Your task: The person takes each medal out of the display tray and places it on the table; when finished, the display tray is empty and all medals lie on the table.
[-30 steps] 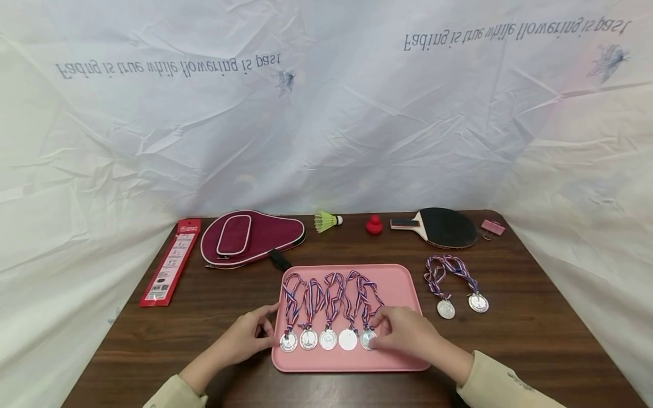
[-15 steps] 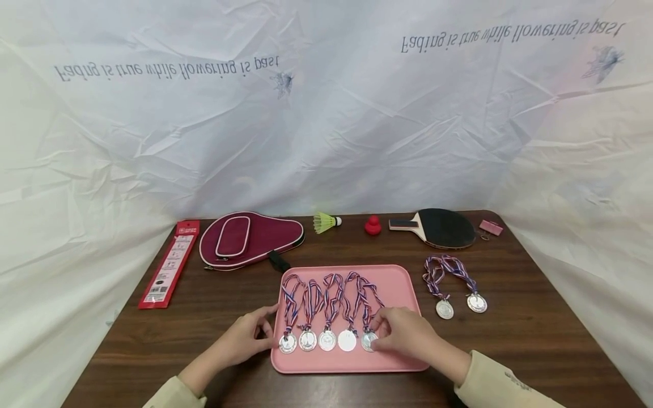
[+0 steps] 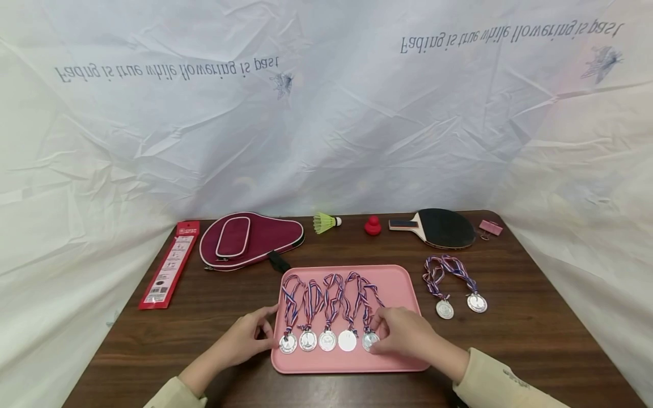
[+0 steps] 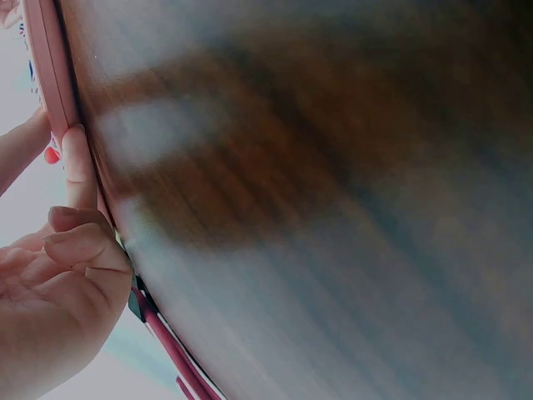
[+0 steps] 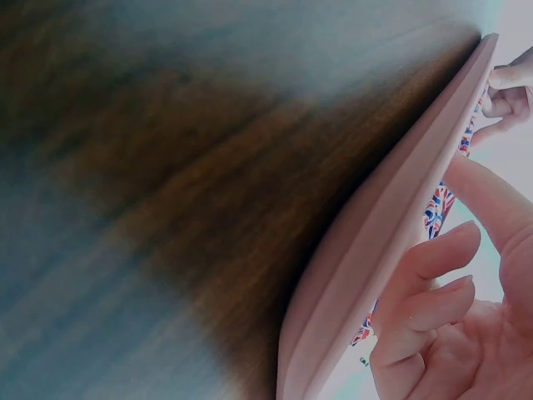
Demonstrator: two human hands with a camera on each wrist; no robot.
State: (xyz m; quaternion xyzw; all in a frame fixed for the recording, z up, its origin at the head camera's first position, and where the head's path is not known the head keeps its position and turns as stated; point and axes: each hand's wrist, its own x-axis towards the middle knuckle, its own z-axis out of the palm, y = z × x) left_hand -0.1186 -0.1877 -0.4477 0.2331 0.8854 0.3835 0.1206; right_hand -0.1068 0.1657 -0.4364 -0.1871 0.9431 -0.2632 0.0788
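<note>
- Five silver medals on striped ribbons lie in a row inside a pink tray, between the hands.
- We see the left hand holding the tray's left side, thumb at the rim and forefinger against the outer wall.
- We see the right hand with curled fingers, thumb and forefinger pinching the row's last medal beside its ribbon.
- Beyond the left hand we find a maroon bat case and a red packet.
- Past the right hand lie two more medals, a black paddle and a pink clip.
- Farther out, between the hands, we notice a yellow shuttlecock and a small red figure.
- Beneath everything we have a dark wooden table; behind it hangs creased white cloth with upside-down lettering.
</note>
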